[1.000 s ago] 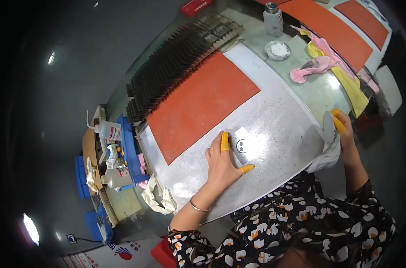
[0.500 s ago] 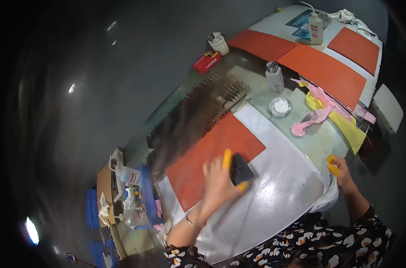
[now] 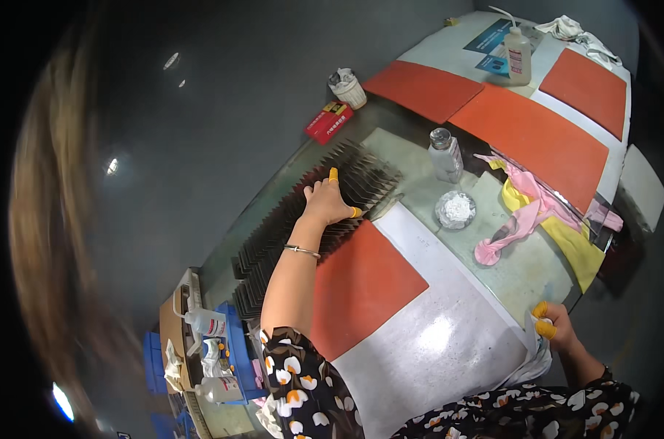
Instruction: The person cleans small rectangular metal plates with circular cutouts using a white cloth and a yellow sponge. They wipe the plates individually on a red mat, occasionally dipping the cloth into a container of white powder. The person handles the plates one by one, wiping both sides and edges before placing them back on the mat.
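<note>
Left forearm, bare, extended toward the far side; left hand palm down, thumb and forefinger spread apart. Right hand at near right, digits curled inward; right forearm slanting back toward the body.

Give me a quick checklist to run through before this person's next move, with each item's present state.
1. Left hand at the row of dark plates: ok.
2. Left hand gripping a plate: cannot tell; hand and neighbouring plates obscure it.
3. Right hand holding the white cloth: ok.
4. Yellow finger covers on both hands: ok.
5. Orange mat before the person fully visible: not ok; left arm covers part.
6. Glass bottle upright: ok.
</note>
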Motion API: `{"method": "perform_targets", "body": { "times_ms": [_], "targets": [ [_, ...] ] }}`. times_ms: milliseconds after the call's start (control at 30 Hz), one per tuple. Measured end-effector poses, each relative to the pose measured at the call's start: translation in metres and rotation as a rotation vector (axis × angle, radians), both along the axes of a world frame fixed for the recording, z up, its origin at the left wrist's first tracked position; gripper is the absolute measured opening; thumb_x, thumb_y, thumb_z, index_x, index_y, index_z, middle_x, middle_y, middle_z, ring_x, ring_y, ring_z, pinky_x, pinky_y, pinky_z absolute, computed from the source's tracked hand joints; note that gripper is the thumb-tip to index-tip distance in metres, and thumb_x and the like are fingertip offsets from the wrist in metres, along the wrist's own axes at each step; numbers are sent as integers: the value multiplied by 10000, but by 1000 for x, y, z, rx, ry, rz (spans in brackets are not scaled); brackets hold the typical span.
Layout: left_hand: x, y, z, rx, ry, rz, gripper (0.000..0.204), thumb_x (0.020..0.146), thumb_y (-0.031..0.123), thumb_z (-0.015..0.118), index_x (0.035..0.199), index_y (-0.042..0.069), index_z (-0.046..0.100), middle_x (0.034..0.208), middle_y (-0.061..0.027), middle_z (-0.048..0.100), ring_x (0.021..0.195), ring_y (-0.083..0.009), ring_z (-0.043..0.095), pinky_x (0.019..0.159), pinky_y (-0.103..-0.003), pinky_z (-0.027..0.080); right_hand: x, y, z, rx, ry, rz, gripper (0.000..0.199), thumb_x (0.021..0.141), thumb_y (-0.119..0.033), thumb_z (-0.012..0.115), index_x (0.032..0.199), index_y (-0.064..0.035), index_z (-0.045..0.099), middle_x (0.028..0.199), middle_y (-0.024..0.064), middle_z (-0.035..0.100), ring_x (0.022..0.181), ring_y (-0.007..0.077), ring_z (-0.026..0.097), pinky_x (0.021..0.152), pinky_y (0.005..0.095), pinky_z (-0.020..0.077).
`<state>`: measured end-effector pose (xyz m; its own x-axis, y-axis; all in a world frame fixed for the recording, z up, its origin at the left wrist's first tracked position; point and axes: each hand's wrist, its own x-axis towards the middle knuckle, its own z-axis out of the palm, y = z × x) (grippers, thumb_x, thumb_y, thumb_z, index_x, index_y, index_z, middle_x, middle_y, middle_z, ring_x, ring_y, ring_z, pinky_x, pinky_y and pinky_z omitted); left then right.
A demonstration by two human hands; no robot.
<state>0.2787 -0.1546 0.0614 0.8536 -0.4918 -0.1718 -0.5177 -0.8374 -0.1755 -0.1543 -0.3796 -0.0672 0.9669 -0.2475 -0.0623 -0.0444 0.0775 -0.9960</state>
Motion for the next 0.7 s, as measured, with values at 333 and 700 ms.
{"method": "perform_targets", "body": {
  "times_ms": [333,700],
  "targets": [
    [-16,0,4,-376,-30,-130,952,574,299,805,1295,-90,318,1293,-245,404,1220,-340,387,986,-399,352,-2,-38,38,355,251,46,151,793,-175,635,783,-36,580,715,-43,514,653,49,449,596,213,365],
    [-237,114,-32,-598,-88,-130,596,689,129,717,1216,-7,474,1206,-185,506,1114,-334,460,945,-401,358,149,-221,100,-1503,85,-302,286,789,-241,612,956,-9,591,787,218,609,761,369,597,674,435,457]
  ]
}}
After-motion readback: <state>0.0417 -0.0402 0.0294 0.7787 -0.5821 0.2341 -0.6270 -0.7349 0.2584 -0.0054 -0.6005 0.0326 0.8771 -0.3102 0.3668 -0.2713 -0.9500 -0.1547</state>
